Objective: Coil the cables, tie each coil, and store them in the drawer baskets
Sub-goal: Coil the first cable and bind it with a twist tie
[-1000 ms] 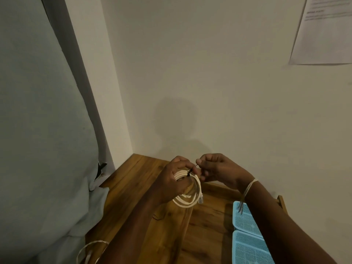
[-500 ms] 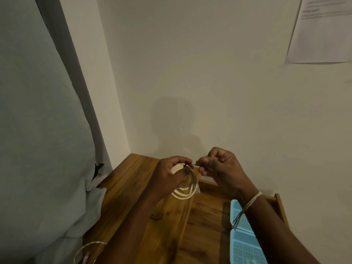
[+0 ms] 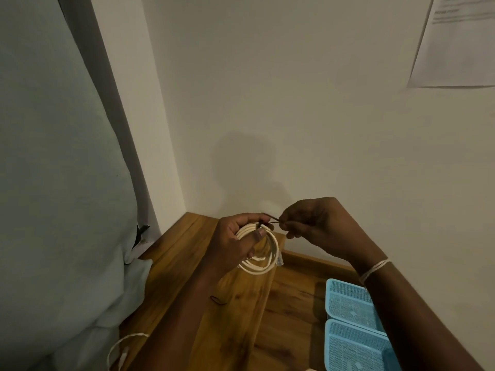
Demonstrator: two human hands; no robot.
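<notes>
From the head camera, the left hand grips a coiled white cable in the air above the wooden surface, fingers and thumb curled round the upper left part of the loop. The coil is a near-round ring that faces the camera, slightly taller than wide, its long axis running from upper left down to lower right. A clear plug hangs at its right edge and points downward.

At the top of the coil a thin dark tie is wrapped round the strands, its two ends running out to the right. The right hand pinches those ends between thumb and fingertips, the other fingers curled in. A pale string band circles the right wrist.

Two light blue mesh baskets sit side by side at lower right, partly hidden by the right forearm; the near one touches the far one. Their visible mesh floors hold no cables.

Another dark tie lies on the wood below the coil. A second white cable loops at the lower left edge beside a grey-green cloth. A paper sheet hangs on the wall at upper right.
</notes>
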